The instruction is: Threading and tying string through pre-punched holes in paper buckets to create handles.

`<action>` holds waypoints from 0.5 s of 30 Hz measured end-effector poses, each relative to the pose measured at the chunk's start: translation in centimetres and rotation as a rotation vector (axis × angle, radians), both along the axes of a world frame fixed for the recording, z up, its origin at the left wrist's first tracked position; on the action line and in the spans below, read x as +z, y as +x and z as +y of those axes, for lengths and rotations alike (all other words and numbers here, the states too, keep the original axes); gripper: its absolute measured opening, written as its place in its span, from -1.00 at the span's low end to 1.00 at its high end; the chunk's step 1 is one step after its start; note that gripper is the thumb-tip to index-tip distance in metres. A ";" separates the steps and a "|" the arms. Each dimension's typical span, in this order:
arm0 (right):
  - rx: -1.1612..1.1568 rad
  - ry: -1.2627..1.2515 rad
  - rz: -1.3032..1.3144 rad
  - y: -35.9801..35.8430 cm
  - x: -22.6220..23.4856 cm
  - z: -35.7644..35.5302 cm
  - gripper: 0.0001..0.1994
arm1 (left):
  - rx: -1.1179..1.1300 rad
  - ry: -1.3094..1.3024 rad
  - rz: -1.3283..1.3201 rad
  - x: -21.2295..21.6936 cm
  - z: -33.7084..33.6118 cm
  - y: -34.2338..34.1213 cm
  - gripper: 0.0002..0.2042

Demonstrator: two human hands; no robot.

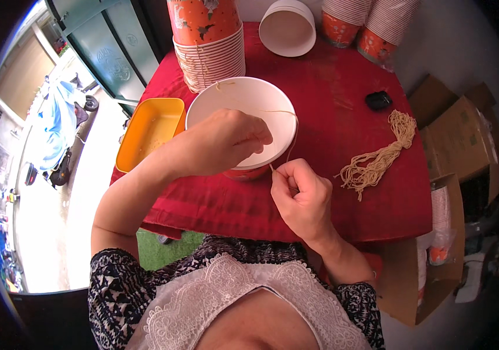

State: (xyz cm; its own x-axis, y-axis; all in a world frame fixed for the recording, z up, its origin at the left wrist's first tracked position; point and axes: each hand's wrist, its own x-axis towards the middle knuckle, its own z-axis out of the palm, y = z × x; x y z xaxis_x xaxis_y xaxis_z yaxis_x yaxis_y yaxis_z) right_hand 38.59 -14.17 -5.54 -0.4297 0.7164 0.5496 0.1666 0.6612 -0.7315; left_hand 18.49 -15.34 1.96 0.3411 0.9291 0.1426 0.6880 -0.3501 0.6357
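Note:
A white-lined paper bucket [200, 105] with a red outside stands mouth up near the middle of the red-covered table. Over its opening is my left hand [238, 137], its fingers curled closed inside the near right rim; what they grip is hidden. My right hand [303, 195] is closed in a pinch on a thin tan string [289, 154], just outside the bucket. The string passes over the right rim, and part of it lies across the inside. A bundle of the same string [381, 154] lies to the right of my right hand.
A yellow tray [128, 146] stands left of the bucket, and a tall stack of orange paper buckets [211, 55] behind it. At the back are a tipped white bucket [287, 29] and more stacks [338, 26]. A small black object [378, 100] and cardboard boxes [459, 137] are at right.

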 end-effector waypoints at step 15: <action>-0.041 0.032 0.091 -1.5 -0.6 0.7 -0.88 | -0.150 -0.139 0.012 -0.4 1.4 -0.4 -0.84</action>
State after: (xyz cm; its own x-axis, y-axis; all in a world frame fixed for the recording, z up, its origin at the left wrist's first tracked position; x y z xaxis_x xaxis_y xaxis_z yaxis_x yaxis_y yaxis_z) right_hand 37.11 -13.48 -6.15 -0.3479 0.7138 0.6079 0.1273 0.6783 -0.7237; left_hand 18.06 -13.96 1.60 0.4784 0.8780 0.0112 0.6427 -0.3588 0.6769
